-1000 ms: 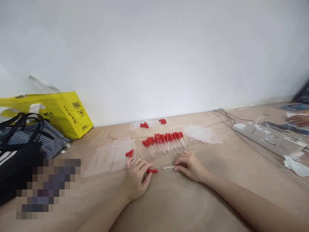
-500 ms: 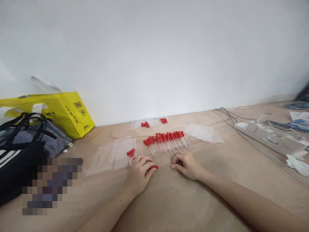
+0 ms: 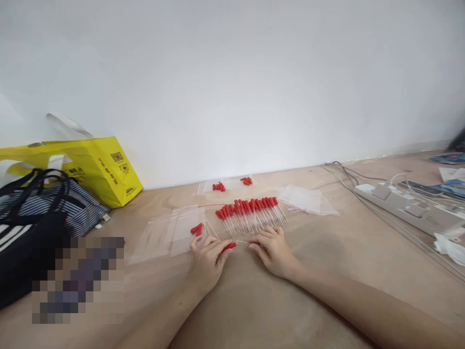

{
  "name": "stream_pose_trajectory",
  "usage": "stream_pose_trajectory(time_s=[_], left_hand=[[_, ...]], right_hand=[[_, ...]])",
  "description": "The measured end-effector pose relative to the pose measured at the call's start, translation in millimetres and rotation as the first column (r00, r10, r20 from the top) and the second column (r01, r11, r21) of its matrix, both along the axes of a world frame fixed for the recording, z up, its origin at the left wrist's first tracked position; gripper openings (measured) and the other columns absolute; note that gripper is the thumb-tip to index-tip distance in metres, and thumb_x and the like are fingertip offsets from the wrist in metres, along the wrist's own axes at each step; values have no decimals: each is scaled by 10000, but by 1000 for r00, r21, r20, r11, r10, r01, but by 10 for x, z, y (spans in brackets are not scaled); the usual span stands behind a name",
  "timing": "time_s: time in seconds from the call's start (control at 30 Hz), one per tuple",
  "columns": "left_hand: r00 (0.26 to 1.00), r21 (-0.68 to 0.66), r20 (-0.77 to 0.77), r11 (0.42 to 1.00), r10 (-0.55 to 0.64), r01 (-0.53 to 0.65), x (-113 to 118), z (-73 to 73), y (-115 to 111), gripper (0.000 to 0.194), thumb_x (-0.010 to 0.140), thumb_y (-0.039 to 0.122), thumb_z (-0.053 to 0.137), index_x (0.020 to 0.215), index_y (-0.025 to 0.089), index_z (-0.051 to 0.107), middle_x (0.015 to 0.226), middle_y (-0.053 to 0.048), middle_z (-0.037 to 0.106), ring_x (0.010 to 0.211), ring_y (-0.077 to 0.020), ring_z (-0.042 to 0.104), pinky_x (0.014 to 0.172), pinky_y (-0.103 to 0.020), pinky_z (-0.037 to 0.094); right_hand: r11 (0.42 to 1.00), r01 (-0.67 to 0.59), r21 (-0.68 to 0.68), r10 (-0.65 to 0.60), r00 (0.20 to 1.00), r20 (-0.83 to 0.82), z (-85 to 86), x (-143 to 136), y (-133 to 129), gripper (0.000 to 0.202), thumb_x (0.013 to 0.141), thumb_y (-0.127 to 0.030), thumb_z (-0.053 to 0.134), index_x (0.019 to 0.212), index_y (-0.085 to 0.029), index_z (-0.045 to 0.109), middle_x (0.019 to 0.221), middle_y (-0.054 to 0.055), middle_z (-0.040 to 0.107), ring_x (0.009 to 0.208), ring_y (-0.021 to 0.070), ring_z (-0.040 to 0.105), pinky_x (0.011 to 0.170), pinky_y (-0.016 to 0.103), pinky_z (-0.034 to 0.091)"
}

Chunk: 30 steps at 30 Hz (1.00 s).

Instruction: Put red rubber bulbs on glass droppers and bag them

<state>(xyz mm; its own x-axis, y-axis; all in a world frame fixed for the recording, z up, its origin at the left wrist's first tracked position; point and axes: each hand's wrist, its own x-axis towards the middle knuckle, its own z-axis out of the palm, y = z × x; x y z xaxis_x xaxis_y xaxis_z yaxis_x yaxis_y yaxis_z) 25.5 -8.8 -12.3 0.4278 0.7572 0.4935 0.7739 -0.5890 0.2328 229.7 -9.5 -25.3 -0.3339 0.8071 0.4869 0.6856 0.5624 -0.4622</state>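
1 tube (image 3: pixel 242 243) nearer 1 red bulb (image 3: pixel 230 246), R fingers (image 3: pixel 256 248) pinched on tube, L fingers (image 3: pixel 225 258) pinched on bulb

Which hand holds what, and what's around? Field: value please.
left hand: pinching a red dropper bulb
right hand: fingertips on a thin clear tube
bulb to tube: ends close together; contact too small to tell
beyond hands: row of red-bulbed droppers
left of row: loose red bulbs, flat clear bags
right of row: overlapping clear bags
far right: white power strip
far left: yellow shopping bag, striped bag
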Motion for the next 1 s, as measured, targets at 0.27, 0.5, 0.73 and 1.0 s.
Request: stream_pose_trajectory(time_s=[0.27,0.5,0.73,1.0], left_hand=[[1000,-28,14,999,23,-22,41,39,-41,172,843,274,450,872,260,619,772,11,684,756,-176,564,887,-457,155],[993,-138,59,986,98,-89,81,16,-67,185,838,314,439,807,267,615,796,23,679,784,-189,558,887,-465,175],[994,-169,91,984,66,-50,99,-12,-91,195,826,319,437,781,250,614,761,11,666,765,-185,556,873,-433,232],[998,-181,70,983,0,12,86,12,-121,190,830,310,441,780,242,611,751,8,662,766,-186,551,870,-444,228]], right_hand=[[993,-87,82,88,996,-5,28,3,-42,134,837,-226,461,834,-190,590,718,10,610,741,142,467,705,308,249],[979,-148,139,146,989,24,-32,-1,-21,127,821,-215,462,828,-173,582,717,26,591,731,153,448,691,311,254],[945,-188,269,187,982,27,-47,6,-13,144,815,-157,431,811,-167,575,705,28,587,714,150,431,692,320,247],[900,-214,379,169,974,149,-63,7,6,215,768,-70,388,781,-165,581,654,17,544,691,137,401,718,326,238]])
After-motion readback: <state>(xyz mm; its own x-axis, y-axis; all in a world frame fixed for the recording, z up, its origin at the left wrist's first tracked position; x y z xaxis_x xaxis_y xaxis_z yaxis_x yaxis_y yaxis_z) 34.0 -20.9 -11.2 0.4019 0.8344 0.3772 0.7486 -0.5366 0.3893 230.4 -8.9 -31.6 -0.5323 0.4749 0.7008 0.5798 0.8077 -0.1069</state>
